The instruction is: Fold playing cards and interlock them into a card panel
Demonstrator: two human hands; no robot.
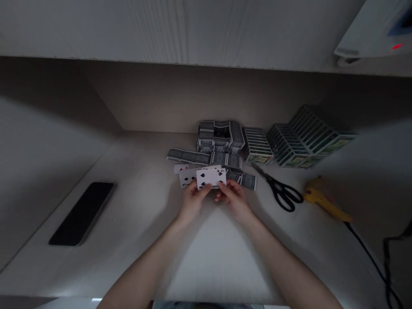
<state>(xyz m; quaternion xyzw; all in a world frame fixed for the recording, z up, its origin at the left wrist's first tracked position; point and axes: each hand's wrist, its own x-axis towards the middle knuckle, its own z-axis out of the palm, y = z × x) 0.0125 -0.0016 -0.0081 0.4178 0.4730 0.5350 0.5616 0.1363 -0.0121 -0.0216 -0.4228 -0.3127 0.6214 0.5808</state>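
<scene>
Your fingers (202, 189) pinched the lower edge of a white spade card (210, 177) from both sides, your left hand (192, 201) and right hand (234, 198) close together, a balanced hold that kept it steady. A second spade card (188, 177) and patterned card strips (188, 156) lay just behind on the tabletop (141, 206), with black-handled scissors (283, 194) off to the right.

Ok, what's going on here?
A person is holding a four of spades with their left hand and right hand, with a three of spades partly behind it. Just ahead are strips of playing cards, a box-like stack of cards and rows of cards. Black-handled scissors and a yellow glue gun lie to the right, and a phone lies to the left.
</scene>
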